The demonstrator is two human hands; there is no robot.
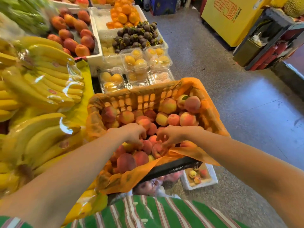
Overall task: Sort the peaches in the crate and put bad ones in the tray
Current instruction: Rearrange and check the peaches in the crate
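A black crate (174, 167) lined with orange plastic stands in front of me, heaped with red-yellow peaches (189, 119). Both my hands reach into its middle. My left hand (131, 134) curls its fingers down over a peach (144, 146) in the pile. Close beside it, my right hand (171, 135) has thumb and fingers curled round a small reddish peach (153, 139). Neither peach is lifted off the pile. A white foam tray (212, 174) sits on the floor below the crate's right corner and holds three peaches (197, 176).
Wrapped banana bunches (37, 89) crowd the stall at my left. Beyond the crate lie clear boxes of yellow fruit (136, 63), mangosteens (136, 35), oranges and nectarines in foam boxes. At the right, grey floor (230, 96) runs back to a yellow cabinet (230, 18).
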